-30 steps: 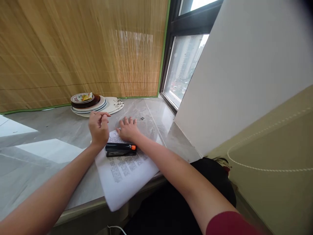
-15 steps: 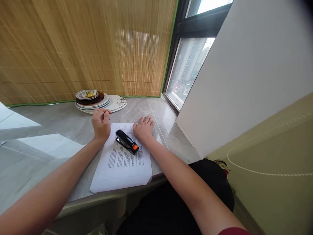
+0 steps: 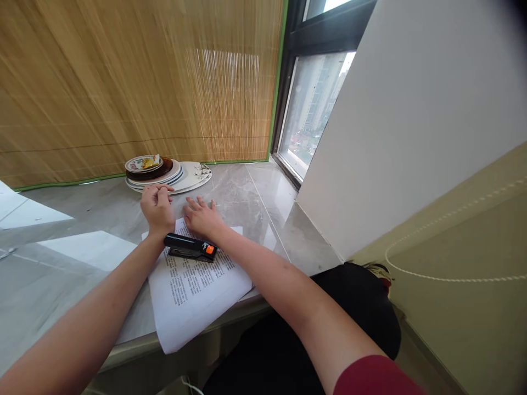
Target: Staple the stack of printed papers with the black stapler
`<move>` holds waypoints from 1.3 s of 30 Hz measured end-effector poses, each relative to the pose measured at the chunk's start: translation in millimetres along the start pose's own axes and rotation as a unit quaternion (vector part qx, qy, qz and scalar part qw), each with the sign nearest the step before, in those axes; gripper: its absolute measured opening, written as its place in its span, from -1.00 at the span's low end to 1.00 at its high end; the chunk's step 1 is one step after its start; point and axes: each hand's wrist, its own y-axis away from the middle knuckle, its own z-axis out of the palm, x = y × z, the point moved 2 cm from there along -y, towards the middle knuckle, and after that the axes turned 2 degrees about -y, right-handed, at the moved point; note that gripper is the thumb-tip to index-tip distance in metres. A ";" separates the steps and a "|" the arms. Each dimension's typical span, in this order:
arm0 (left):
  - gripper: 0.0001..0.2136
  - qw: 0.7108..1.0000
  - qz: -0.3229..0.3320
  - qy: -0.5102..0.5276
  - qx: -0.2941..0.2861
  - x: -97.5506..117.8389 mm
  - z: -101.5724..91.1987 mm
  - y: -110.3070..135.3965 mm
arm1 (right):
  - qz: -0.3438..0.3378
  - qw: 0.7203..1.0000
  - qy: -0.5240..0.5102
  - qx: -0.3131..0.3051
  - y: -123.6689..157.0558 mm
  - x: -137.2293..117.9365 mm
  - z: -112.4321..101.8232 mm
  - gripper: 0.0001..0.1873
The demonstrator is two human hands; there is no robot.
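Several printed white sheets [image 3: 193,312] lie askew on the grey marble counter, their near corner sticking out past its front edge. A black stapler [image 3: 191,248] with an orange patch lies on its side across the sheets, between my forearms; its left end is close to my left wrist. My left hand [image 3: 158,208] rests on its outer side at the sheets' far left, fingers curled in, nothing seen in them. Flat at the far edge of the sheets, my right hand [image 3: 202,218] presses down with fingers spread, its fingertips reaching near my left hand.
Behind my left hand stands a stack of plates [image 3: 154,170] with a small yellow packet [image 3: 151,162] on top. A bamboo blind [image 3: 144,82] hangs at the back, beside a window [image 3: 308,109]. A white wall [image 3: 395,131] rises on the right, with a beaded cord [image 3: 444,278].
My right hand has slid left across the sheets, close to my left hand. The sheets have turned and shifted toward the edge, and the stapler has turned and moved left with them.
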 end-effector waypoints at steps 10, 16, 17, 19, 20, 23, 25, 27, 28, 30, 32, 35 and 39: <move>-0.75 0.954 0.144 -0.030 -0.261 32.0 26.3 25.8 | -0.089 0.994 -0.033 -0.051 77.7 67.5 -47.6 -0.54; -0.49 0.891 0.165 -0.184 -0.380 -6.9 42.6 30.8 | 0.046 0.998 0.013 -0.028 117.1 113.5 -75.3 -0.53; -0.47 0.882 0.158 -0.202 -0.396 -12.5 44.1 30.6 | 0.067 0.997 0.018 -0.019 120.9 115.6 -77.8 -0.54; -0.44 0.867 0.151 -0.222 -0.419 -19.0 45.3 29.5 | 0.089 0.996 0.029 -0.002 125.2 115.3 -81.5 -0.57; -0.44 0.864 0.150 -0.228 -0.423 -20.2 44.7 28.2 | 0.092 0.995 0.035 0.006 126.3 114.0 -83.3 -0.59; -0.49 0.881 0.138 -0.254 -0.375 -22.2 37.2 19.4 | 0.090 0.995 0.043 0.029 130.1 112.4 -90.6 -0.64; -0.54 0.904 0.126 -0.271 -0.306 -25.4 29.8 11.2 | 0.088 0.994 0.043 0.041 134.9 116.0 -96.7 -0.65; -0.55 0.917 0.119 -0.278 -0.260 -30.4 25.2 5.2 | 0.080 0.996 0.036 0.033 140.5 121.2 -100.8 -0.65; -0.55 0.917 0.112 -0.279 -0.261 -33.2 25.1 4.0 | 0.074 0.997 0.029 0.023 142.7 123.4 -101.6 -0.64; -0.54 0.907 0.090 -0.284 -0.297 -37.3 28.9 5.4 | 0.062 0.998 0.018 0.004 144.9 124.6 -100.1 -0.61; -0.53 0.894 0.074 -0.284 -0.339 -37.4 35.3 10.2 | 0.050 0.998 0.026 -0.005 142.9 120.4 -94.5 -0.60; -0.53 0.887 0.091 -0.272 -0.362 -30.3 42.8 17.3 | 0.040 0.998 0.055 -0.004 133.4 106.8 -80.4 -0.61; -0.55 0.899 0.118 -0.255 -0.337 -16.7 42.5 18.6 | 0.082 0.995 0.045 0.026 121.0 94.7 -69.4 -0.63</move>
